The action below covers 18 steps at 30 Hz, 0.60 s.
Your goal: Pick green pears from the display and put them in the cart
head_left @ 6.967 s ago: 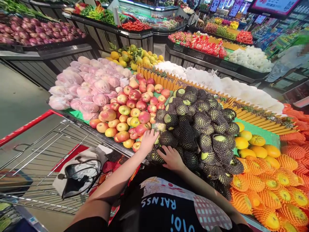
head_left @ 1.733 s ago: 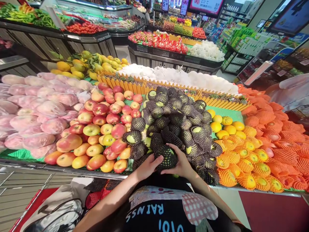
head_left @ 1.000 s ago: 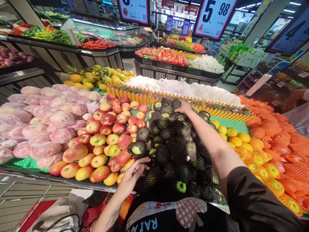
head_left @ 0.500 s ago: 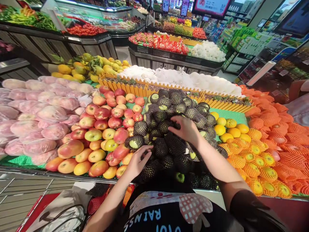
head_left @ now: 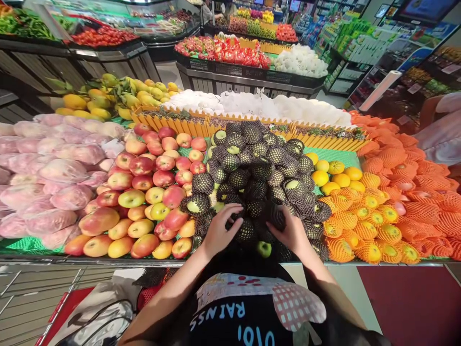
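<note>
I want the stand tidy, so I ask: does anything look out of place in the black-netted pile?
Yes. One green fruit lies bare, without a net, at the front edge of the pile, between the left hand and the right hand. The fruits around it all wear black nets.

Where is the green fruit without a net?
In the head view, the bare green fruit lies at the front edge of the black-netted pile, between the left hand and right hand.

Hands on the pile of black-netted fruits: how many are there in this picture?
2. The left hand lies on the near edge of the black-netted fruits, the right hand just right of it. No others show.
</note>
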Each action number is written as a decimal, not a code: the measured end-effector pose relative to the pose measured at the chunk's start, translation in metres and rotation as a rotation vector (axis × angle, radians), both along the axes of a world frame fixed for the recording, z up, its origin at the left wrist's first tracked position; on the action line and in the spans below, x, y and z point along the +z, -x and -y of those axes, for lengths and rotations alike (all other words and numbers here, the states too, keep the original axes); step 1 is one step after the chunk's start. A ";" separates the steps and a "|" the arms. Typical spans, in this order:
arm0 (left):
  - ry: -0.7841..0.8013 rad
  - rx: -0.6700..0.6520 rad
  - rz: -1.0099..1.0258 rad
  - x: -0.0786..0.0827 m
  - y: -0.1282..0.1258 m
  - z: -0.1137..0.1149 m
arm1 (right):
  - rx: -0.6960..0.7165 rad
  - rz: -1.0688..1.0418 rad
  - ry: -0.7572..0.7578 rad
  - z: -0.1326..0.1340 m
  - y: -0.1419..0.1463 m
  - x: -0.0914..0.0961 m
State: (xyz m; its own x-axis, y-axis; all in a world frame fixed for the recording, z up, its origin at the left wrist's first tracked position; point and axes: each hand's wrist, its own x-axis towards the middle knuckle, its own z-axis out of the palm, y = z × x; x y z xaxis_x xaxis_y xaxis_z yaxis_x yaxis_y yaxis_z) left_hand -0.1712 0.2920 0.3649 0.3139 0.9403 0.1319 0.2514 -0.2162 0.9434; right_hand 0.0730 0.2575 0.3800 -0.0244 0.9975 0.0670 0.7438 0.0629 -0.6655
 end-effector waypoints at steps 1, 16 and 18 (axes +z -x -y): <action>0.038 -0.089 0.034 0.001 -0.003 0.008 | 0.012 -0.078 -0.002 0.010 0.002 -0.002; -0.368 0.111 0.106 -0.011 0.013 0.036 | 0.370 -1.163 0.175 0.032 0.009 -0.006; -0.378 0.091 0.161 -0.013 0.011 0.042 | 0.223 -1.429 0.213 0.031 0.019 -0.012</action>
